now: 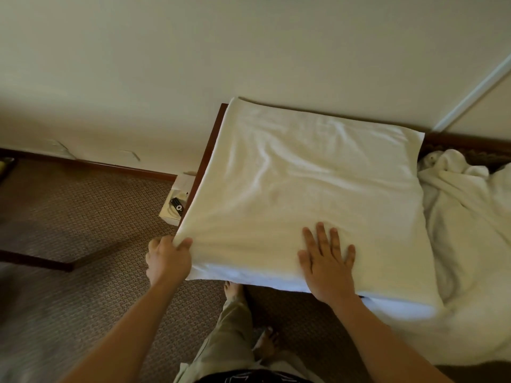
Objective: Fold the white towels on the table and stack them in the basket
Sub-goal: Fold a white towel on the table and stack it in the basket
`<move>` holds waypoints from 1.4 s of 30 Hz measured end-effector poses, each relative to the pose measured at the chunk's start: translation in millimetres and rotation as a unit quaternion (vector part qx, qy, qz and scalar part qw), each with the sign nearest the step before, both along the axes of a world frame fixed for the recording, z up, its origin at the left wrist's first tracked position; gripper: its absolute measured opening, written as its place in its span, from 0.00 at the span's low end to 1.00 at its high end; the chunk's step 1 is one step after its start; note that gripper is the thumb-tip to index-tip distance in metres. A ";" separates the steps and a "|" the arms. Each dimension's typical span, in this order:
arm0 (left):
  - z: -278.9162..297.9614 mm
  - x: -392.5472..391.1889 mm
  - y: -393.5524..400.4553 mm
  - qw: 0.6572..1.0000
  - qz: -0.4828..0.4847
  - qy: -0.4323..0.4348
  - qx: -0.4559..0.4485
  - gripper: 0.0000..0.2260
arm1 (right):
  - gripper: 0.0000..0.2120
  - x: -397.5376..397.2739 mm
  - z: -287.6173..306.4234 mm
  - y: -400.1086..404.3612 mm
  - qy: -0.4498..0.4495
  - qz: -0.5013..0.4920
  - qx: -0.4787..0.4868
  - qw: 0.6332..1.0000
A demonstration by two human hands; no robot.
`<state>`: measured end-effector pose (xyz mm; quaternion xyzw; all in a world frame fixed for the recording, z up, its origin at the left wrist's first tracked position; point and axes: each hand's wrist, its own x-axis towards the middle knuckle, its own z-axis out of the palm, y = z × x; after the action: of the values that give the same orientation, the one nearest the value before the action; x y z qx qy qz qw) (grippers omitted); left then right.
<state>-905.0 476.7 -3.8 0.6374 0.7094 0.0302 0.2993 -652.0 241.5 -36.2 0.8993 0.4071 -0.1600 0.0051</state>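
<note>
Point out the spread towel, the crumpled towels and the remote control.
Spread towel [309, 183]: head view, middle of its flat top.
Crumpled towels [467, 217]: head view, the heap's rumpled upper surface.
Remote control [177, 206]: head view, its dark body by the buttons.

You see a dark wooden surface [205, 158] carrying a spread white towel [304, 194], with a crumpled pile of white towels [467, 217] just beside it on the right.
</note>
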 end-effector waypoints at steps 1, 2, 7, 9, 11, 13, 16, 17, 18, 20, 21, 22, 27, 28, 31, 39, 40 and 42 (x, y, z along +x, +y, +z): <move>1.5 -2.2 -0.6 1.000 0.019 -0.007 -0.013 0.19 | 0.31 0.6 0.3 -6.5 -0.002 0.009 0.001 1.000; 2.7 -2.6 -3.8 0.998 0.049 -0.016 -0.025 0.15 | 0.31 -0.7 0.8 -11.3 -0.009 0.010 0.005 1.000; 13.8 26.7 -46.4 0.972 -0.148 -0.014 0.180 0.22 | 0.32 -33.3 9.0 10.8 -0.009 -0.037 0.023 0.999; 11.1 55.3 -54.0 0.927 -0.336 -0.016 0.169 0.24 | 0.32 -55.8 13.1 32.5 0.004 0.027 0.050 0.998; -0.6 73.3 -48.5 0.885 -0.443 0.046 0.136 0.27 | 0.31 -70.7 13.2 47.8 0.017 0.078 0.059 0.995; -15.0 64.8 -32.9 0.867 -0.474 0.094 0.119 0.32 | 0.30 -67.4 12.3 46.6 0.037 0.082 0.036 0.995; -30.4 20.9 -11.2 0.889 -0.419 0.135 0.127 0.32 | 0.31 -37.5 11.2 12.6 0.021 0.034 0.003 0.999; -31.8 9.1 -6.6 0.906 -0.380 0.146 0.119 0.32 | 0.32 -24.5 9.7 -5.4 0.011 -0.003 -0.005 1.000; -31.1 2.6 -4.8 0.924 -0.338 0.148 0.102 0.32 | 0.33 -12.3 8.9 -23.3 0.001 -0.044 -0.010 0.999; -27.5 5.6 -10.7 0.948 -0.267 0.146 0.097 0.31 | 0.34 1.5 7.7 -49.6 -0.015 -0.131 -0.021 0.991; -24.4 13.6 -17.9 0.949 -0.259 0.141 0.114 0.30 | 0.35 1.1 8.9 -52.2 -0.018 -0.170 -0.022 0.985; -21.2 25.0 -27.6 0.942 -0.280 0.129 0.133 0.30 | 0.35 -2.7 11.0 -48.6 -0.015 -0.196 -0.014 0.980; -18.2 91.7 -67.6 0.847 -0.510 0.069 0.132 0.31 | 0.33 -37.9 11.0 -8.8 0.026 -0.019 0.027 0.999; -20.2 97.1 -65.0 0.844 -0.515 0.082 0.124 0.31 | 0.32 -37.9 11.4 -8.7 0.033 -0.018 0.021 0.999; -28.9 98.3 -55.0 0.860 -0.484 0.123 0.107 0.31 | 0.29 -16.0 7.3 -41.4 0.019 -0.125 0.002 0.992; -13.9 144.8 -98.8 0.877 -0.466 0.063 0.104 0.29 | 0.32 70.0 18.0 -145.0 0.141 -0.591 0.243 0.756; -13.7 155.8 -107.5 0.856 -0.504 0.045 0.108 0.29 | 0.32 73.2 21.8 -147.8 0.160 -0.599 0.276 0.734; -13.4 180.6 -125.5 0.814 -0.570 0.032 0.110 0.28 | 0.29 77.1 27.1 -150.3 0.185 -0.599 0.311 0.715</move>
<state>-724.4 351.2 -17.2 0.9566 0.2207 -0.0885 0.1684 -574.9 91.3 -9.0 0.8583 -0.1966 -0.1571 -0.4472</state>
